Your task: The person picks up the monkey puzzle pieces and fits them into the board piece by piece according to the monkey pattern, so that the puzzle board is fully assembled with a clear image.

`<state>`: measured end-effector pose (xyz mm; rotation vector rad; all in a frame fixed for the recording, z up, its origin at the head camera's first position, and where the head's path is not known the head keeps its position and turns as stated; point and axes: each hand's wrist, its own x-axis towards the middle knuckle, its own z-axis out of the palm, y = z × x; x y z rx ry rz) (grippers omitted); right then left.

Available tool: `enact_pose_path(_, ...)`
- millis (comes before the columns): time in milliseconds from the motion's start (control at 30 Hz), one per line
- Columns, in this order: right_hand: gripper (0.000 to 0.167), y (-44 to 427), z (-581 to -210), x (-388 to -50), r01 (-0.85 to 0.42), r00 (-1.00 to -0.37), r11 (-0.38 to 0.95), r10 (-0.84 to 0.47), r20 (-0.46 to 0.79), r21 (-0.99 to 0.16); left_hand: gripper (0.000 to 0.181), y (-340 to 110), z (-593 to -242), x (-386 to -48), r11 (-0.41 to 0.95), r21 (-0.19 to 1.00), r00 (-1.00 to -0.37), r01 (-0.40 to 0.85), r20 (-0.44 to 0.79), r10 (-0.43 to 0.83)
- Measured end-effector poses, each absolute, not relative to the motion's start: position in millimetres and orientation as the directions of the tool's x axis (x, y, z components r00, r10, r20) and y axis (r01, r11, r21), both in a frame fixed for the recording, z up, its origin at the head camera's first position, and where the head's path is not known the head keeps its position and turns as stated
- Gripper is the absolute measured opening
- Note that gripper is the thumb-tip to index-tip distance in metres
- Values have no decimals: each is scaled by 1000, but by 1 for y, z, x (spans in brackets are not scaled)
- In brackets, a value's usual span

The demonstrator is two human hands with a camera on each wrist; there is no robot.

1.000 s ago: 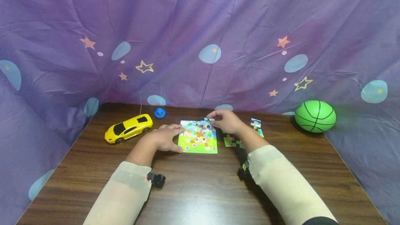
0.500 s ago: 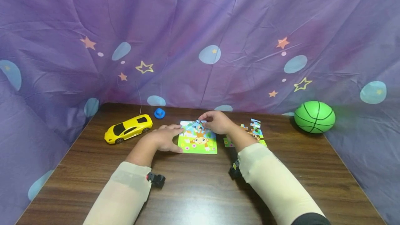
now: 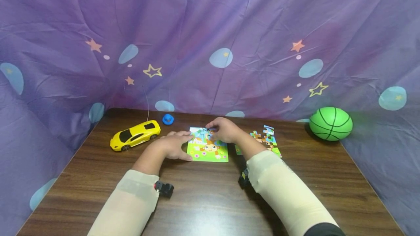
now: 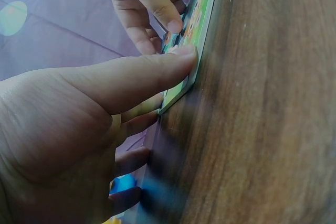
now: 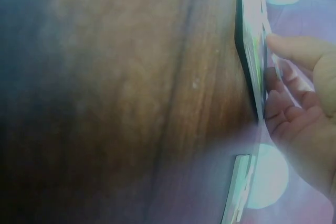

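A square jigsaw puzzle [image 3: 209, 156] with a monkey on green grass lies on the table in the head view. My left hand [image 3: 171, 145] steadies its left side with spread fingers, the thumb [image 4: 168, 69] resting on a corner in the left wrist view. Over the puzzle's upper part, my right hand [image 3: 226, 130] pinches a small bluish puzzle piece [image 4: 168, 41] between thumb and fingers. The fingers hide much of that piece, and whether it sits in its place I cannot tell. Right of my right hand lies a second, partly filled group of puzzle pieces [image 3: 269, 141].
A yellow toy car [image 3: 136, 135] and a small blue rubber duck [image 3: 168, 119] stand to the left on the wooden table [image 3: 203, 196]. At the far right is a green ball [image 3: 330, 124]. A purple curtain [image 3: 183, 46] hangs behind the table.
My right hand has moved left over the puzzle with the puzzle piece, uncovering more of the group of pieces on the right. The left hand has stayed in place.
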<state>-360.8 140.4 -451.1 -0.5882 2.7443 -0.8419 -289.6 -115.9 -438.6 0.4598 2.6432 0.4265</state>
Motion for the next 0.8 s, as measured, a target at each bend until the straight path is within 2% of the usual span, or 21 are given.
enact_pose_path(500,40,137,-449,-360,-430,-849,778,-520,-87,-457,95,-116,-436,-289,898,361,-853,253,-355,383)
enact_pose_path(800,40,131,-446,-356,-402,-837,798,-519,-173,-448,95,-116,-437,-289,899,357,-852,253,-358,382)
